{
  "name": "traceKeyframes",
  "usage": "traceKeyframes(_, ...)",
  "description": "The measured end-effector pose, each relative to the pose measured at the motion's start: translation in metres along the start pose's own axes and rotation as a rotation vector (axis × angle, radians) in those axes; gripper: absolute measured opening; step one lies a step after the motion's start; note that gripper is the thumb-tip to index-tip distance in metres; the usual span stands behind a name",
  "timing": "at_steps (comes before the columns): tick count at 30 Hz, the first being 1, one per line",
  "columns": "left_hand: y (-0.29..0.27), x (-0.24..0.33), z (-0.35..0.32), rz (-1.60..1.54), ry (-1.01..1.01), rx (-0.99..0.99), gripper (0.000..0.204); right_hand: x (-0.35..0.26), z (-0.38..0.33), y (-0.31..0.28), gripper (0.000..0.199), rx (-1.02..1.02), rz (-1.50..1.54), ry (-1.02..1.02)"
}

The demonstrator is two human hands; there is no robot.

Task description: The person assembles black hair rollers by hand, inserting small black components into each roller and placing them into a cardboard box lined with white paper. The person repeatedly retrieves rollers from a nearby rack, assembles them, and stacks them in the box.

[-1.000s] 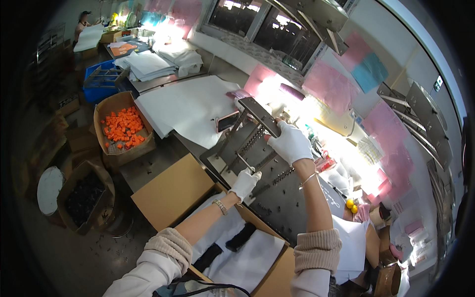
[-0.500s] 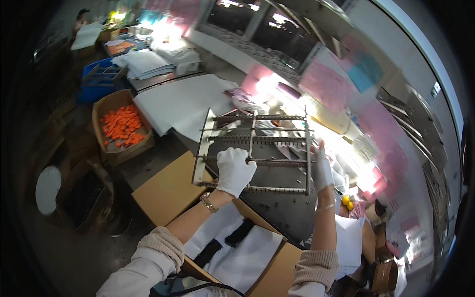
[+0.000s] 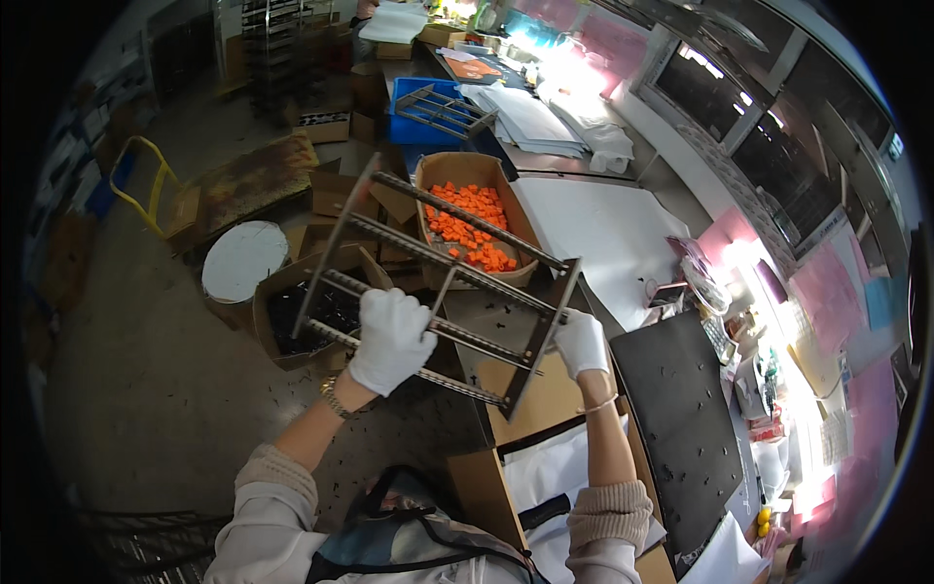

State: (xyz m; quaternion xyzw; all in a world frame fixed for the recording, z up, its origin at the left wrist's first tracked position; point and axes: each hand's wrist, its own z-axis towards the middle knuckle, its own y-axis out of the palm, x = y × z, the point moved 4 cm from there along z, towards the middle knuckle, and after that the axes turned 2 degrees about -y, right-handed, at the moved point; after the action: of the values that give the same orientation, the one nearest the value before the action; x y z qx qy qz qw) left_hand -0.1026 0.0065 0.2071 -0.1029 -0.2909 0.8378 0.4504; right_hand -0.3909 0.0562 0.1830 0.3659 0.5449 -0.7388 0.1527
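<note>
So, we've got the rack tilted in mid-air between our hands. Left hand is curled tight round its near bars, left of centre. Right hand is against the right end plate; fingertips hidden, so we can't tell how firmly. Orange bits show behind the far bars.

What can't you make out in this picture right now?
In the head view:
Fingertips of the left hand: hidden by the hand gripping the rack.
Open carton interior: partly behind right forearm.
Far person: cut off by the top edge.
Dark pieces at left: too small, dim.
</note>
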Motion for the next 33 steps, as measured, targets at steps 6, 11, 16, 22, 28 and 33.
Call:
traceKeyframes(6, -0.05, -0.078, -0.026, 0.196, -0.111, -0.031, 0.017, -0.026, 0.057, 0.119, 0.013, -0.085, 0.708, 0.164)
traceKeyframes(11, -0.041, -0.153, -0.045, 0.318, -0.315, -0.085, 0.013, 0.001, 0.101, 0.087, 0.005, -0.034, 0.163, 0.076)
traceKeyframes(16, -0.02, -0.237, -0.064, 0.375, -0.405, -0.123, 0.017, 0.033, 0.112, 0.068, 0.025, 0.017, -0.358, -0.229)
traceKeyframes(22, 0.004, -0.244, -0.056, 0.393, -0.497, -0.14, 0.016, -0.05, 0.05, 0.254, 0.037, -0.202, 0.064, 0.092)
traceKeyframes(28, 0.026, -0.294, -0.054, 0.397, -0.458, -0.223, 0.017, 0.021, 0.058, 0.149, 0.018, 0.143, -0.091, -0.444)
traceKeyframes(33, 0.079, -0.355, -0.068, 0.421, -0.514, -0.257, 0.02, 0.181, -0.066, -0.078, 0.017, 0.759, 1.046, 0.131)
